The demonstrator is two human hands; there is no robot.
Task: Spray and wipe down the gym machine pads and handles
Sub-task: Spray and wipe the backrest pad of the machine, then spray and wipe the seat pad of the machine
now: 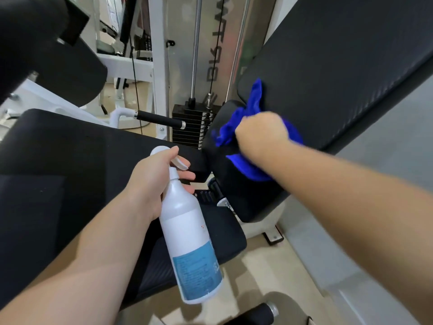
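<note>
The right hand [261, 130] is closing into a fist around a bunched blue cloth [248, 137], pressing it against the lower edge of the long black back pad [339, 73], so that the knuckles are driving the cloth while loose folds are trailing up toward the pad's lower corner and down over the smaller black pad [248, 198] beneath. The blur around the fist suggests a wiping stroke is under way. The left hand [152, 181] is wrapping the neck of a white spray bottle [187, 235], the index finger lying along the sprayer head and the other fingers lying below the trigger; it is hanging the bottle body-down over the seat pad [70, 174], likely keeping it clear of the cloth yet ready for another spray. Farther off, a black-gripped handle [159, 119] is jutting out beside the weight stack [192, 127], looking as yet unattended.
</note>
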